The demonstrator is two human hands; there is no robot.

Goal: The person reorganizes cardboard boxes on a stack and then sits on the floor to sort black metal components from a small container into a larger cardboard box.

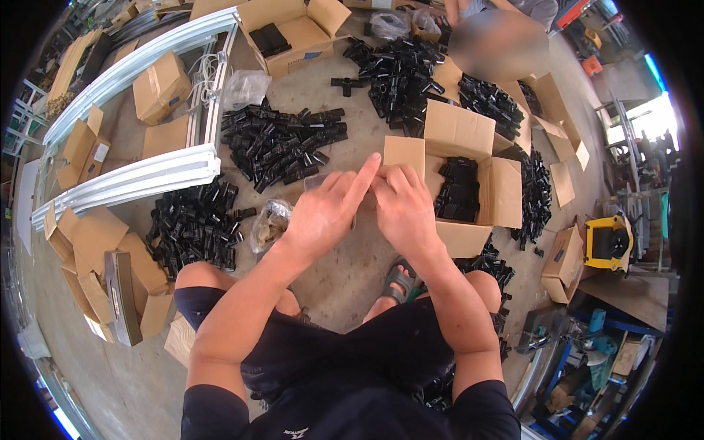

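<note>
My left hand (326, 213) and my right hand (403, 209) meet in front of me, fingertips touching. Between them they pinch a small clear plastic bag (317, 181), of which only the upper left corner shows past my left fingers. My left index finger points up to the right. Just beyond my right hand stands an open cardboard box (458, 132) with black plastic connectors (458, 191) stacked inside. What the bag holds is hidden by my hands.
Piles of black connectors lie on the concrete floor at left (194, 224), ahead (282, 143) and farther back (400, 73). A crumpled clear bag (270, 224) lies by my left knee. Aluminium profiles (132, 180), folded cartons (110, 271) and another seated person (499, 37) surround me.
</note>
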